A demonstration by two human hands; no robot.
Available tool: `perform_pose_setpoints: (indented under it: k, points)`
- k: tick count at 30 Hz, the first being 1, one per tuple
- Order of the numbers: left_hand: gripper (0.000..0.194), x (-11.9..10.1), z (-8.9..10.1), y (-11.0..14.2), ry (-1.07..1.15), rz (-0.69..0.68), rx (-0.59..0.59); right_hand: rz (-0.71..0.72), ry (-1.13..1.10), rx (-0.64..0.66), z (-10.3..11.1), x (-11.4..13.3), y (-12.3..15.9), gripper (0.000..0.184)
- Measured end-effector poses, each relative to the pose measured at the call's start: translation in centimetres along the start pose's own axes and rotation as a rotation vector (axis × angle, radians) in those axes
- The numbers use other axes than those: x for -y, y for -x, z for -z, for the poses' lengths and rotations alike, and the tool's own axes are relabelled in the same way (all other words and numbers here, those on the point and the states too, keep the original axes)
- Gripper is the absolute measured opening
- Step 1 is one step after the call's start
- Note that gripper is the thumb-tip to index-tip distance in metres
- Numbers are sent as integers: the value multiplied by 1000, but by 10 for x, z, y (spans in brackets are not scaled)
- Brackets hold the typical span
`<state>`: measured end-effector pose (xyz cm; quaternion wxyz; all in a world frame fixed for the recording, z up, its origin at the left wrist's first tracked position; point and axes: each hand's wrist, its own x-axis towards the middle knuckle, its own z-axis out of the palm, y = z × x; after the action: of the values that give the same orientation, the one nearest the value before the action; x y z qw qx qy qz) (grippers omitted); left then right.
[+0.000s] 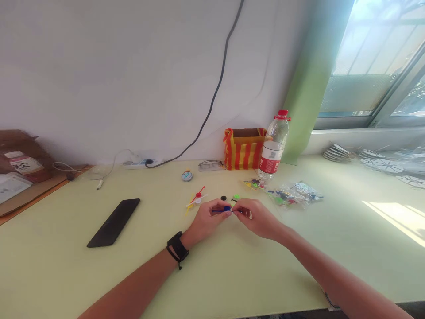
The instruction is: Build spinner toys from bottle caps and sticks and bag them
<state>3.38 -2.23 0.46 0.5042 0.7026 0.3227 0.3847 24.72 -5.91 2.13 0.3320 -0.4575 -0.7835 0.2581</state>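
My left hand (pixel 206 221) pinches a small blue plastic arrow spinner (pixel 226 208) between thumb and fingertips. Meeting it from the right, my right hand (pixel 257 218) has thumb and index finger pressed together at the spinner's edge; whatever sits in that pinch is too small to name. Just beyond the fingers lie a black round piece (pixel 223 198) and a green round piece (pixel 237 196). Left of these, red (pixel 198 195), white (pixel 198 201) and yellow (pixel 190 206) arrow spinners rest close together on the table.
Clear bags of small coloured parts (pixel 288 195) lie to the right. A water bottle (pixel 274 148) stands beside a striped box (pixel 245 153) at the wall. A black phone (pixel 113 223) lies left, and a small round tin (pixel 187 176) further back. Patterned discs (pixel 381 165) line the right.
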Motion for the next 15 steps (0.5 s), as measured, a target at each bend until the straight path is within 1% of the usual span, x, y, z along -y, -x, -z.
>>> perform_pose_setpoints:
  k: [3,7,11,13,15]
  points:
    - [25,0,-1,0,-30,-4,15,-22,-31,3,-2,-7,8,19]
    - [23,-3,-2,1,-79,12,26,-50,-112,-55,-6,-14,16,21]
    - [23,-5,-4,2,-10,11,0,-56,-168,-116,-4,-11,14,18]
    - [24,-6,-5,3,24,19,-7,-56,-197,-116,-3,-9,12,17]
    - [25,-6,-5,3,100,47,31,-64,-259,-99,-1,-11,12,20]
